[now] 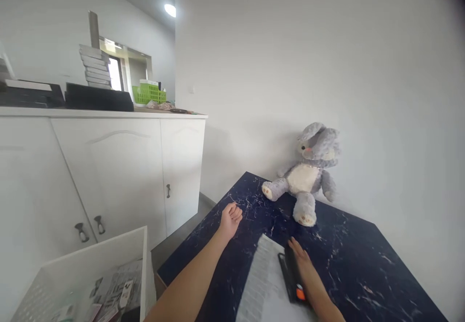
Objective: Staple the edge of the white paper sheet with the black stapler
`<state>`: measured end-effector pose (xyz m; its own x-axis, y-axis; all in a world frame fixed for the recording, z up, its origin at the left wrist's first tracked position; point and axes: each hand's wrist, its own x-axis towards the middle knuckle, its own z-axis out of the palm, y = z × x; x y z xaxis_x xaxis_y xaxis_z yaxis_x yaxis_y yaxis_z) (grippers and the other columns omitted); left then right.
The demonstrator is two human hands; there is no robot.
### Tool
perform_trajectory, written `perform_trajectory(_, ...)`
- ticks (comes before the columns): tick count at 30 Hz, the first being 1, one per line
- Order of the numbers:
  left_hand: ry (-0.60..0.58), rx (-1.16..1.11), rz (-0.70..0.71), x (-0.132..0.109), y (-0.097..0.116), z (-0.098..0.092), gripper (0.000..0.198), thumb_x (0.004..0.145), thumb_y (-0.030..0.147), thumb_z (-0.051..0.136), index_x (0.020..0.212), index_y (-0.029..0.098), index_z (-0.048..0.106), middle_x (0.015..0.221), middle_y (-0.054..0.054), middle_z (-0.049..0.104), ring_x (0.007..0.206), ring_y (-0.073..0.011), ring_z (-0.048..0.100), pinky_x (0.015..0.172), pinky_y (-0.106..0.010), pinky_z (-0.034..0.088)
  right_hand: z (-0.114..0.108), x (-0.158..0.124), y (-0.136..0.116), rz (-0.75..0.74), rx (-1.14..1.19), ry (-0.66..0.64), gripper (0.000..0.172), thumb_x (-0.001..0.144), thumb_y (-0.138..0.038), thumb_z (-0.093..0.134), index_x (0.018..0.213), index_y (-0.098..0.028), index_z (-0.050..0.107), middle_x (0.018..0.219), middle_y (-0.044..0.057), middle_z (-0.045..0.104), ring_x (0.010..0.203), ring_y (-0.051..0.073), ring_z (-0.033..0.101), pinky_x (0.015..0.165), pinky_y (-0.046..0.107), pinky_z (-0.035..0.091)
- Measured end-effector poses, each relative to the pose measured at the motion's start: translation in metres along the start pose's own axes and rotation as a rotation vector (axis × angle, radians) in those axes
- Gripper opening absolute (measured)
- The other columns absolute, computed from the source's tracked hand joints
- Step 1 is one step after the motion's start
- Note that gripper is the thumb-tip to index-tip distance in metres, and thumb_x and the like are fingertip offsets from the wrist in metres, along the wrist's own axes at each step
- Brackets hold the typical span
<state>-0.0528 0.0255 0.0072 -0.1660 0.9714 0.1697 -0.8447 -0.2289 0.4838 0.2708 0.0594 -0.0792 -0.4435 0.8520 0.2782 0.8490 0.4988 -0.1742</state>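
Note:
My left hand [231, 217] is raised over the dark blue marbled table [348, 244], fingers curled into a loose fist with nothing visible in them. Lower right, my right hand [303, 261] lies along the right side of a black stapler [290, 271] with an orange piece at its near end. Its fingers are against the stapler and its thumb is hidden. Beneath the stapler are white papers [259, 283], the left part patterned with grey printing, running off the bottom of the view.
A grey plush rabbit [305, 176] sits at the table's back edge against the wall. On the left, a white plastic basket [146, 273] holds papers and small items. Behind it is a white cabinet [127, 167] with a green basket [148, 93] and stacked boxes [95, 65] on top.

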Motion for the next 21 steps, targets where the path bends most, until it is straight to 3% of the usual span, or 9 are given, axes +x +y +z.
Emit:
perform_trajectory(3,0.004,-0.102,0.041,-0.002,0.014,-0.001,0.058,0.084,0.027,0.066,0.057,0.02,0.015,0.05,0.007,0.014,0.045,-0.008,0.021,0.044,-0.024,0.019,-0.007,0.037,-0.078,-0.103,0.015,-0.06,0.07,0.082,0.0,0.028,0.147,-0.012,0.049,0.158,0.013,0.04,0.146,0.02,0.039,0.12,0.042,0.032)
perform_trajectory(5,0.007,-0.147,0.067,-0.003,0.026,-0.002,0.057,0.085,0.024,0.063,0.058,0.02,0.014,0.05,0.006,0.015,0.045,-0.0083,0.023,0.044,-0.024,0.02,-0.014,0.056,-0.118,-0.153,0.059,-0.092,0.072,0.08,0.003,0.03,0.148,-0.011,0.047,0.159,0.015,0.037,0.148,0.02,0.034,0.122,0.043,0.028)
perform_trajectory(7,0.025,-0.169,0.079,-0.003,0.035,-0.004,0.056,0.086,0.022,0.061,0.058,0.02,0.012,0.049,0.006,0.014,0.044,-0.0086,0.024,0.043,-0.024,0.021,-0.021,0.068,-0.142,-0.172,0.126,-0.131,0.068,0.083,0.001,0.034,0.148,-0.015,0.047,0.16,0.014,0.036,0.149,0.021,0.033,0.122,0.045,0.027)
perform_trajectory(9,0.034,-0.177,0.093,-0.001,0.041,-0.005,0.056,0.087,0.021,0.06,0.058,0.02,0.012,0.05,0.006,0.014,0.044,-0.0084,0.025,0.043,-0.023,0.022,-0.028,0.068,-0.153,-0.142,0.197,-0.077,0.064,0.085,-0.002,0.035,0.145,-0.017,0.051,0.16,0.01,0.038,0.151,0.022,0.028,0.123,0.05,0.021)
perform_trajectory(12,0.037,-0.159,0.096,0.0,0.04,-0.006,0.055,0.087,0.021,0.059,0.058,0.02,0.013,0.05,0.006,0.014,0.045,-0.0081,0.026,0.043,-0.023,0.024,-0.035,0.039,-0.16,0.113,0.351,0.146,0.057,0.09,-0.007,0.03,0.14,-0.012,0.055,0.153,0.013,0.048,0.146,0.023,0.038,0.121,0.047,0.028)
perform_trajectory(14,0.037,-0.127,0.086,0.001,0.036,-0.004,0.055,0.087,0.022,0.06,0.057,0.02,0.013,0.05,0.006,0.014,0.045,-0.0081,0.027,0.043,-0.023,0.025,-0.036,0.005,-0.166,0.256,0.446,0.195,0.054,0.096,-0.016,0.027,0.145,-0.01,0.049,0.148,0.016,0.052,0.139,0.025,0.048,0.116,0.043,0.037)
perform_trajectory(16,0.033,-0.093,0.072,0.001,0.031,-0.002,0.055,0.087,0.023,0.06,0.057,0.02,0.014,0.05,0.006,0.014,0.044,-0.008,0.026,0.044,-0.023,0.026,-0.034,-0.029,-0.175,0.233,0.459,0.116,0.058,0.1,-0.03,0.031,0.153,-0.009,0.037,0.152,0.017,0.047,0.141,0.027,0.046,0.115,0.044,0.039)
perform_trajectory(18,0.027,-0.063,0.054,0.001,0.027,0.001,0.055,0.087,0.024,0.061,0.057,0.02,0.014,0.05,0.006,0.014,0.044,-0.008,0.026,0.044,-0.022,0.026,-0.033,-0.054,-0.187,0.133,0.379,0.022,0.071,0.098,-0.044,0.042,0.157,-0.006,0.027,0.159,0.018,0.036,0.148,0.031,0.034,0.119,0.046,0.034)
perform_trajectory(21,0.013,0.011,0.005,0.0,0.018,0.008,0.056,0.087,0.026,0.061,0.057,0.02,0.014,0.05,0.006,0.014,0.044,-0.008,0.026,0.043,-0.022,0.025,-0.037,-0.068,-0.196,0.083,0.225,-0.048,0.08,0.095,-0.046,0.048,0.156,0.002,0.026,0.161,0.023,0.029,0.151,0.034,0.023,0.122,0.047,0.027)
